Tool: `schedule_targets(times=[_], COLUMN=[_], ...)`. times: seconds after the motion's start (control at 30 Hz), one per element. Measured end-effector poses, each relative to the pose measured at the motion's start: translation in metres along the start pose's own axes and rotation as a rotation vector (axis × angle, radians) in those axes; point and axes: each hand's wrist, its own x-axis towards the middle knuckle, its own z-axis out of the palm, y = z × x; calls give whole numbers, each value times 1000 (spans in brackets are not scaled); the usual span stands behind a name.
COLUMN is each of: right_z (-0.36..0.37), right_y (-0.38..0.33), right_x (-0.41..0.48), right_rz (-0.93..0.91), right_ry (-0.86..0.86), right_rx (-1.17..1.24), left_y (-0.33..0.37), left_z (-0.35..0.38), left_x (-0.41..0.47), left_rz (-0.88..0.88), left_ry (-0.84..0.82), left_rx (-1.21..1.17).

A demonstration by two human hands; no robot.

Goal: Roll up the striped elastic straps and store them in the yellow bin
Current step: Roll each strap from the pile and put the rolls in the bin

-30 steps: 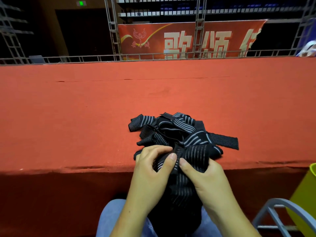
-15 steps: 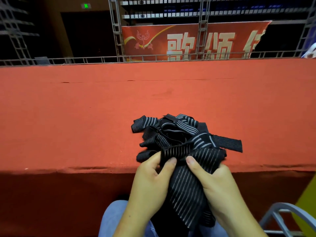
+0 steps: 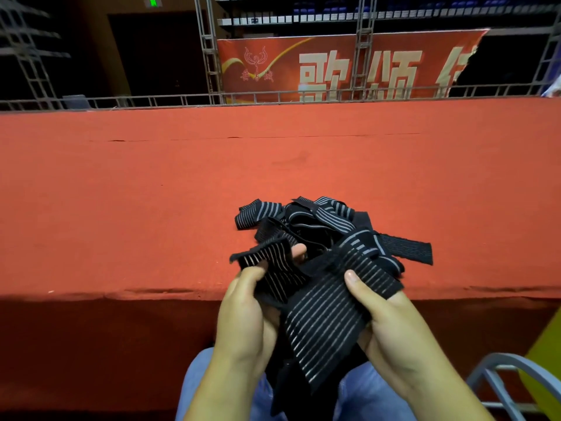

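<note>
Two hands at the bottom of the view, over a lap in blue jeans (image 3: 197, 381), share one item.

- Left hand (image 3: 243, 314): curled, thumb on top and fingers behind, pinching the narrow end of a striped elastic strap (image 3: 324, 317); that end stands up past the thumb.
- Right hand (image 3: 391, 326): thumb pressed on the upper face of the strap's wide band, fingers tucked beneath, gripping it.
- Strap: black with thin pale stripes, unrolled, slanting between the hands; its lower length hangs between the knees.
- Chair frame (image 3: 498, 378): grey metal tube, lower right corner.
- Yellow bin (image 3: 546, 360): only a sliver at the right edge, just behind the chair frame and below the platform's level; its inside cannot be seen.
- Red carpeted platform (image 3: 151, 192): front edge runs just past the hands.
- Pile of loose straps (image 3: 318, 220): tangled on the platform near that edge, right behind the held strap – whether the two touch cannot be told.
- Metal truss railing (image 3: 273, 97): along the platform's far side.
- Red banner (image 3: 334, 65): pale characters, behind the railing.
- Green sign (image 3: 152, 2): top left, above a dark doorway.
</note>
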Motion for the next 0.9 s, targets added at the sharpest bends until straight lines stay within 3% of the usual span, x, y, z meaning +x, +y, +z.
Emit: schedule_targets(times=[0.37, 0.6, 0.9], right_z=[0, -7, -6], right_y=[1, -6, -12], right_x=[6, 9, 4], right_rz=[-89, -103, -94], right_ry=[109, 206, 118], right_rx=[120, 260, 264], left_y=[3, 14, 13], left_z=[-11, -26, -50], left_x=[6, 16, 27], left_rz=[23, 154, 194], left_ry=[172, 352, 451], left_rx=[-194, -264, -121])
